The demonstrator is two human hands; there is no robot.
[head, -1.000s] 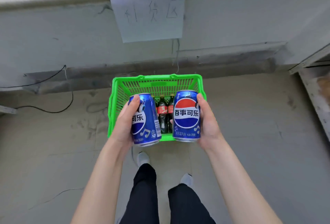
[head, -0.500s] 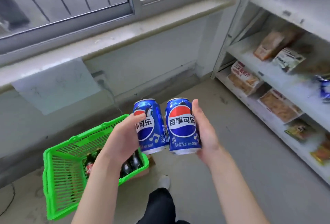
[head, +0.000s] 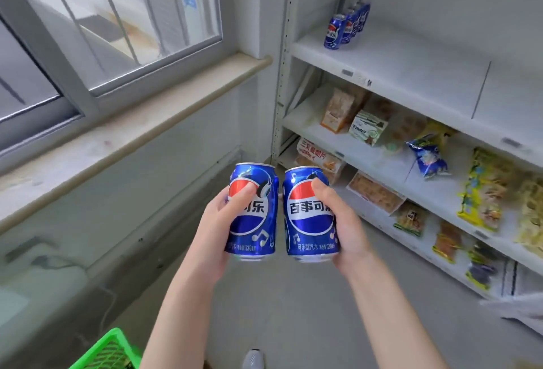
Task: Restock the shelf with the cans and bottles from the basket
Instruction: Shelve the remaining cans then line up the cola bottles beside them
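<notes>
Blue left can (head: 258, 221) sat gripped in left hand (head: 214, 230), right can (head: 305, 215) in right hand (head: 349, 230). Hazard: paired placement could topple far shelved cans (head: 338, 30).

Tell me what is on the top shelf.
Blue cans stand in a row at the left end of the shelf; the front can partly covers those behind; count unclear.

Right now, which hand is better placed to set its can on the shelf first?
Probably the right hand: the right can it holds is nearer the shelf, where other cans stand. The left hand and left can are on the window side.
</notes>
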